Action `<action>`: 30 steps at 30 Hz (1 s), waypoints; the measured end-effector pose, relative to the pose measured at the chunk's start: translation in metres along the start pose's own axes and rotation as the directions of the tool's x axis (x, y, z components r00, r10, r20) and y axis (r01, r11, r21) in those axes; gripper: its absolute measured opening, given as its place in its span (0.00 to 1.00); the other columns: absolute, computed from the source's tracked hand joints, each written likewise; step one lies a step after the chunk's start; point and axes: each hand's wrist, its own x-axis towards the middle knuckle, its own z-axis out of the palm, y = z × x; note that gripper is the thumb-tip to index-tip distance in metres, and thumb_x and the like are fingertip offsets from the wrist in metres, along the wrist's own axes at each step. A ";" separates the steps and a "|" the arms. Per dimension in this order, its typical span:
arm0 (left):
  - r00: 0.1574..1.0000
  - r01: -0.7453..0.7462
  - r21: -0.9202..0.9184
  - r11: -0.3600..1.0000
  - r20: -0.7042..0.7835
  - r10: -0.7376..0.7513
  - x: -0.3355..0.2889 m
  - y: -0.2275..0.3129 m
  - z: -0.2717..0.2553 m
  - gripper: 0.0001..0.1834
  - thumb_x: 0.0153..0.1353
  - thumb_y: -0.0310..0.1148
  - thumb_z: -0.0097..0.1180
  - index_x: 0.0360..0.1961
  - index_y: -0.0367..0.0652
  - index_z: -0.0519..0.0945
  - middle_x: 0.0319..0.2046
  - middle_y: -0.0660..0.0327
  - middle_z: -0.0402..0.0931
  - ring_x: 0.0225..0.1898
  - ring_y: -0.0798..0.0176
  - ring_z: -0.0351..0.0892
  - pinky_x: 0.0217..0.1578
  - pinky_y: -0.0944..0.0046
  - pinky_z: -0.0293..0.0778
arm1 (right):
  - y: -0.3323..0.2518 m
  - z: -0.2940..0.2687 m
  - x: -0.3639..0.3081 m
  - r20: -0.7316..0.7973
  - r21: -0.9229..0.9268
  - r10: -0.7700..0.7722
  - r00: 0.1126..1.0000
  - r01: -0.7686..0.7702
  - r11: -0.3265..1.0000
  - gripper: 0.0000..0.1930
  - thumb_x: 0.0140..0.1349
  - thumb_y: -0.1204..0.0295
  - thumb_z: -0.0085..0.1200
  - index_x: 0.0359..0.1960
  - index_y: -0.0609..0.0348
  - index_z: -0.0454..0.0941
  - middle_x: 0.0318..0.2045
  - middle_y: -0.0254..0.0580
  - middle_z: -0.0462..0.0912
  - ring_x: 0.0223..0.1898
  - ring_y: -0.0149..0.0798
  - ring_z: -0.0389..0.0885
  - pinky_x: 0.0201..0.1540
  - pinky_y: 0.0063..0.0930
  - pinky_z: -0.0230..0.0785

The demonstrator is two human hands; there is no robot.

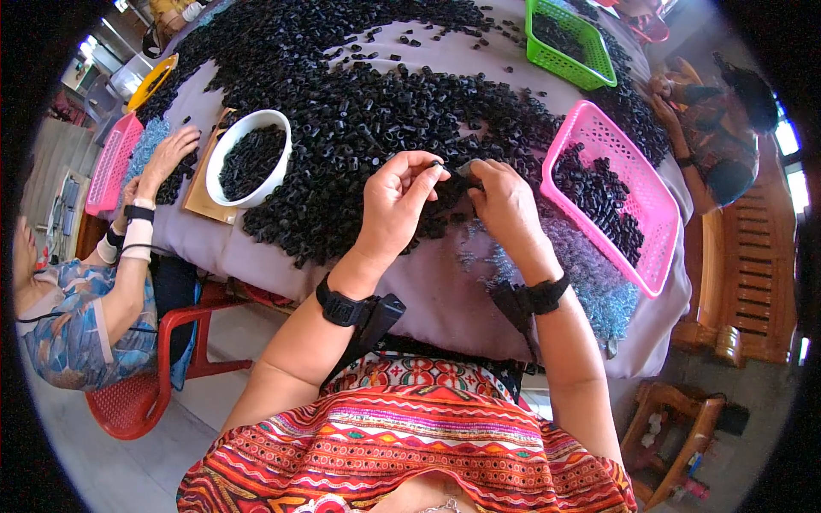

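Note:
Above the near edge of a big pile of small black tubular parts (342, 171), my two hands work close together. Thumb and forefinger of my left hand (395, 205) pinch one small black part (437, 163). My right hand (508, 205) is a little to the right, its fingers curled and pressed together. Something dark shows at its fingertips, too small to make out. Below and to the right of that hand lies a heap of fine bluish trimmings (590, 286). A pink basket (575, 128) partly filled with black parts stands just right of my right hand.
A white bowl (284, 141) of small black pieces rests on a brown board (198, 198) at left. Farther back stands a green basket (605, 70). Co-workers sit at left (94, 316) and right (710, 128). A red chair (171, 350) is at lower left.

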 end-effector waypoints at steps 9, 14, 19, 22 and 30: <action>1.000 0.023 0.019 1.000 0.002 -0.024 -0.002 0.004 -0.001 0.08 0.69 0.29 0.58 0.46 0.39 0.81 0.37 0.62 0.85 0.30 0.77 0.74 0.34 0.76 0.73 | 0.005 -0.010 -0.014 0.091 0.464 0.307 0.947 -0.313 0.829 0.06 0.57 0.78 0.56 0.35 0.67 0.74 0.26 0.56 0.80 0.28 0.63 0.78 0.34 0.42 0.72; 1.000 0.020 0.031 0.999 0.001 -0.020 0.000 0.005 -0.002 0.08 0.69 0.27 0.58 0.46 0.36 0.80 0.36 0.62 0.85 0.32 0.77 0.77 0.35 0.75 0.75 | 0.002 -0.013 -0.012 -0.006 0.194 0.187 0.982 -0.182 0.964 0.07 0.55 0.79 0.56 0.36 0.66 0.75 0.33 0.59 0.79 0.38 0.64 0.79 0.39 0.47 0.73; 1.000 0.015 0.040 0.999 -0.005 -0.015 0.000 0.002 -0.003 0.08 0.69 0.27 0.58 0.46 0.37 0.81 0.36 0.62 0.85 0.31 0.77 0.77 0.34 0.75 0.74 | -0.014 -0.011 0.000 0.022 0.240 0.141 0.990 -0.142 0.960 0.09 0.54 0.80 0.56 0.38 0.66 0.75 0.36 0.58 0.79 0.41 0.64 0.78 0.43 0.49 0.72; 1.000 0.017 0.038 0.999 -0.007 -0.017 -0.001 0.003 -0.002 0.08 0.69 0.29 0.58 0.46 0.39 0.81 0.37 0.63 0.85 0.31 0.77 0.74 0.35 0.76 0.72 | -0.011 -0.002 0.006 -0.034 0.161 0.034 0.999 -0.028 0.986 0.08 0.55 0.81 0.57 0.37 0.65 0.77 0.37 0.57 0.80 0.41 0.62 0.80 0.43 0.47 0.73; 1.000 0.026 0.025 0.999 -0.012 -0.026 -0.001 0.005 -0.003 0.08 0.69 0.27 0.58 0.46 0.36 0.81 0.36 0.62 0.85 0.31 0.77 0.76 0.35 0.75 0.74 | 0.002 -0.018 0.008 -0.029 0.199 0.217 0.976 -0.207 0.958 0.12 0.57 0.80 0.56 0.43 0.64 0.78 0.40 0.57 0.80 0.42 0.60 0.80 0.44 0.44 0.73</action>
